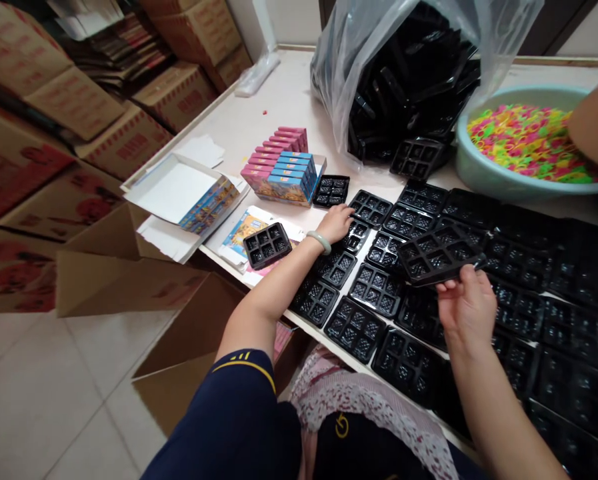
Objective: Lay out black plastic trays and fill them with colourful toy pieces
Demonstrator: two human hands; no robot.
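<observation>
Pinched by its right edge, a black six-compartment tray [436, 255] is held tilted above the others by my right hand [469, 303]. My left hand [335, 225], with a pale bangle at the wrist, reaches over the left end of the laid-out black trays [376, 289]. Its fingertips meet the edge of a tray [371, 208]; whether they grip it cannot be made out. Just beyond that hand lies a separate black tray [331, 191]. Another tray [267, 245] rests on printed card to the left of my forearm.
Pink and blue small boxes [283, 170] stand behind an open display carton [179, 193]. A clear bag [339, 87] of black trays and a basin [519, 190] of colourful pieces, with another person's arm in it, are at the back. Cardboard boxes [103, 273] stand left.
</observation>
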